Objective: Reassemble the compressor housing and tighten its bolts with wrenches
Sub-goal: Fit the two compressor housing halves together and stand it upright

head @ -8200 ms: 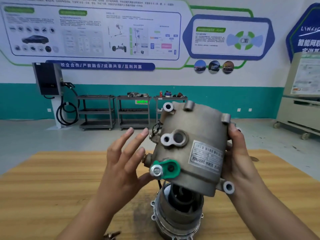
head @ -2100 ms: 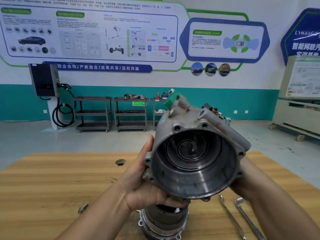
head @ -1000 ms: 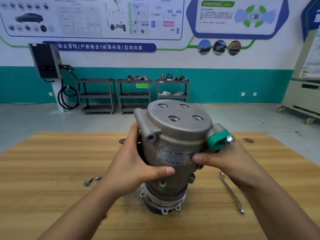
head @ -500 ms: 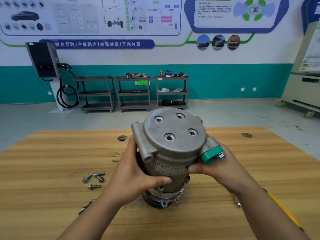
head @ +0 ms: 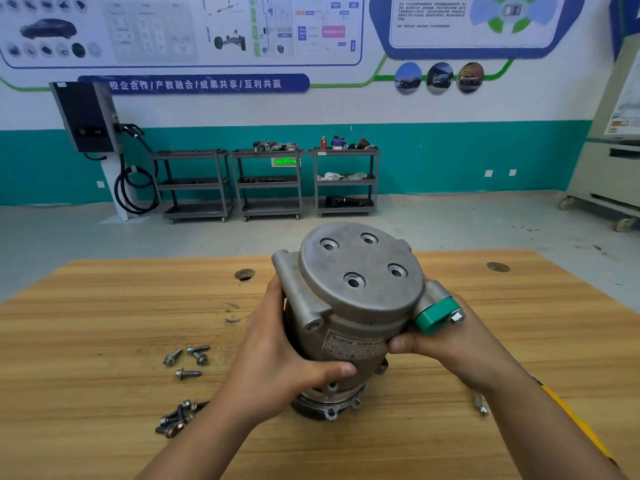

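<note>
bright even light | soft shadows | wide-angle edge bending | wall soft

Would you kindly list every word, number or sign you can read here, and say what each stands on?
"校企合作 / 产教融合 / 成果共享 / 互利共赢": blue banner on the wall.
"8320134", then seemingly "SGMW": label on the compressor housing; its lower lines are blurred.
"ADAS": heading of the blue-framed wall panel; the rest is blurred.
Green lit sign: too small to read.
Left wall poster: print too blurred.
</note>
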{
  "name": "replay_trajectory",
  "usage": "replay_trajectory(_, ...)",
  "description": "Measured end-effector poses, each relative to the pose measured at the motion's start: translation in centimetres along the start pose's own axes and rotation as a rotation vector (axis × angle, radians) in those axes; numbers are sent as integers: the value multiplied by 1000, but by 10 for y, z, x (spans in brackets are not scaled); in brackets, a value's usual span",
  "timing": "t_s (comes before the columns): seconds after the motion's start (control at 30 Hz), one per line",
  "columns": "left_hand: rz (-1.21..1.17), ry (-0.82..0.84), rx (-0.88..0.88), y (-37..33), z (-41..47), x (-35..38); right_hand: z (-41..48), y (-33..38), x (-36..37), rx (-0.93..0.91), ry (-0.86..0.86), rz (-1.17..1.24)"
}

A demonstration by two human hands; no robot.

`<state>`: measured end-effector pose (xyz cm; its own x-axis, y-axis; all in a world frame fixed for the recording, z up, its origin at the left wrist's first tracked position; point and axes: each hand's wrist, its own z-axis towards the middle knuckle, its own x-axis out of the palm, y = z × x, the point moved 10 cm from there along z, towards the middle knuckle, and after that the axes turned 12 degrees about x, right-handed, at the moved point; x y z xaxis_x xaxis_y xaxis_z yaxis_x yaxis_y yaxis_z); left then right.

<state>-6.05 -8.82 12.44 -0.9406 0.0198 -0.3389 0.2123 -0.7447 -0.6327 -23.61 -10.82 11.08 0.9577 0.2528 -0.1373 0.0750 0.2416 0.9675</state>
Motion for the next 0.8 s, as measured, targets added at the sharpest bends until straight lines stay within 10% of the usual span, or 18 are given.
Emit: replay_trajectory(0.8, 65, -44, -10, 19, -22, 2, -3, -33, 11, 87, 3, -54)
